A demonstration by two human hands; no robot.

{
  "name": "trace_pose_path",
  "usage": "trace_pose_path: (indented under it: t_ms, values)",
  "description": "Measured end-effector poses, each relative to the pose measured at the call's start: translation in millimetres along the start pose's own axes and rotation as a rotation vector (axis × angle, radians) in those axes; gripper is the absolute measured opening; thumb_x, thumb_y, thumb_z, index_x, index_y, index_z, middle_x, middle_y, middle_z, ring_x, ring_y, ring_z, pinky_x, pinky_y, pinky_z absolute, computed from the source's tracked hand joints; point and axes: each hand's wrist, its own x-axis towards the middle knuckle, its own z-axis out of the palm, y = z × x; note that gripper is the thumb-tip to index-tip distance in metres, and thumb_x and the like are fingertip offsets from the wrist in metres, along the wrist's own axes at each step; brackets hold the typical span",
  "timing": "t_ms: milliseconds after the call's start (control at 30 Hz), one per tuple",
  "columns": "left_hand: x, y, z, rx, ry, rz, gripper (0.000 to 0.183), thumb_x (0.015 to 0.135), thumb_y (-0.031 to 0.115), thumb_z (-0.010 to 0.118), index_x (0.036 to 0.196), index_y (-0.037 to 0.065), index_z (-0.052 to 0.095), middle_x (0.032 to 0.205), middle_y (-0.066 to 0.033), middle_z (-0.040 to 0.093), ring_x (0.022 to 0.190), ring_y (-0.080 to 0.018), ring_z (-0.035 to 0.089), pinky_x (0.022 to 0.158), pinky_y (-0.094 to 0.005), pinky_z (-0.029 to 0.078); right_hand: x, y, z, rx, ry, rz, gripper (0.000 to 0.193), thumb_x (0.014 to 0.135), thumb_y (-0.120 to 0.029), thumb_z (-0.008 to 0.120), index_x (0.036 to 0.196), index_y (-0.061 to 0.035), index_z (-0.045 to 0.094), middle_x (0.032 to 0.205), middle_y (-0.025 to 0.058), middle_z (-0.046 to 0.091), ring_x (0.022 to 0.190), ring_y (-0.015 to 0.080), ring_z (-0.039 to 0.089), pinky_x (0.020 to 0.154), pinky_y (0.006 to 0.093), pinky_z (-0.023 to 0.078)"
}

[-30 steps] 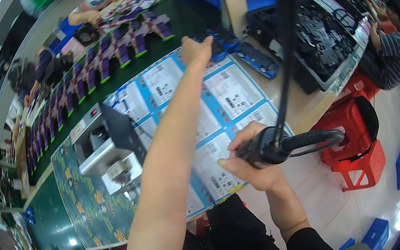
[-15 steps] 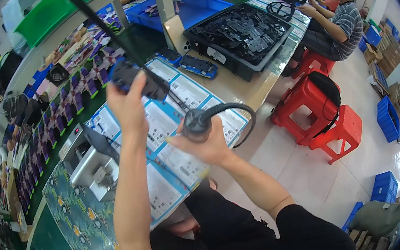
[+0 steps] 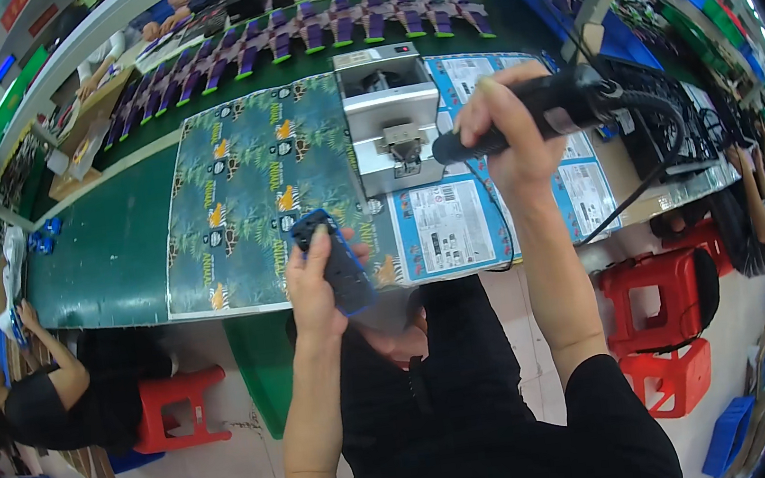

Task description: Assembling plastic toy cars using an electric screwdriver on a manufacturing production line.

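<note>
My left hand point(image 3: 311, 295) is closed around a black toy car chassis with a blue rim point(image 3: 346, 277), held above the table's front edge with its dark side up. My right hand point(image 3: 524, 145) grips a black corded electric screwdriver point(image 3: 568, 101), tilted nearly level, its nose toward the left. That nose is at the front of a silver metal box that looks like a screw feeder point(image 3: 371, 159); whether they touch I cannot tell. Under the hands lie a green animal-print sheet point(image 3: 249, 198) and a blue-and-white printed sheet point(image 3: 444, 236).
Beyond the table, a dark green belt point(image 3: 314, 68) carries rows of purple parts point(image 3: 342, 29). A black crate point(image 3: 676, 141) stands at the right, beside the screwdriver's cable point(image 3: 651, 172). Red stools point(image 3: 651, 287) and seated people point(image 3: 38, 386) are on both sides.
My view has swung toward the feeder. The left hand has brought the chassis down to the table's near edge. The screwdriver has moved from the sheet to the feeder's front.
</note>
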Motion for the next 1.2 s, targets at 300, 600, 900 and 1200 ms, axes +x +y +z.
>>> trace_pose_path:
  t_ms: [300, 600, 900, 1200]
  values:
    - [12.4, -19.3, 4.8, -0.119, -0.089, -0.134, 0.018, 0.094, 0.017, 0.065, 0.106, 0.004, 0.063, 0.096, -0.0110, 0.069, 0.081, -0.0207, 0.070, 0.073, -0.0358, 0.060, 3.5, 37.8, 39.0, -0.256, -0.080, 0.072, 0.017, 0.083, -0.006, 0.073, 0.082, -0.0010, 0.058, 0.060, 0.0058, 0.058, 0.046, 0.0129, 0.057, 0.046, 0.0251, 0.046]
    - [13.9, -28.5, 3.1, -0.024, -0.139, -0.072, 0.025, 0.095, 0.015, 0.064, 0.114, 0.002, 0.057, 0.103, -0.0124, 0.067, 0.084, -0.0216, 0.071, 0.072, -0.0353, 0.062, 20.1, 38.7, 48.6, -0.317, -0.138, 0.300, 0.022, 0.082, -0.014, 0.075, 0.072, -0.0038, 0.058, 0.052, 0.0027, 0.054, 0.039, 0.0117, 0.050, 0.041, 0.0250, 0.040]
    - [10.3, -33.1, 5.7, 0.106, -0.146, -0.015, 0.023, 0.094, 0.013, 0.064, 0.113, 0.001, 0.061, 0.099, -0.0083, 0.069, 0.084, -0.0135, 0.068, 0.072, -0.0275, 0.057, -35.1, 5.0, 49.1, 0.223, -0.202, 0.119, 0.019, 0.095, -0.021, 0.048, 0.092, -0.0029, 0.050, 0.062, 0.0069, 0.049, 0.050, 0.0175, 0.049, 0.054, 0.0341, 0.046]
    - [7.9, -32.2, 8.6, 0.097, -0.145, -0.017, 0.022, 0.091, 0.009, 0.067, 0.110, 0.000, 0.062, 0.097, -0.0073, 0.070, 0.082, -0.0124, 0.068, 0.073, -0.0272, 0.057, -50.9, 22.7, 54.8, 0.100, -0.170, 0.141, 0.013, 0.093, -0.015, 0.053, 0.090, -0.0030, 0.048, 0.063, 0.0076, 0.050, 0.051, 0.0179, 0.051, 0.056, 0.0344, 0.048]
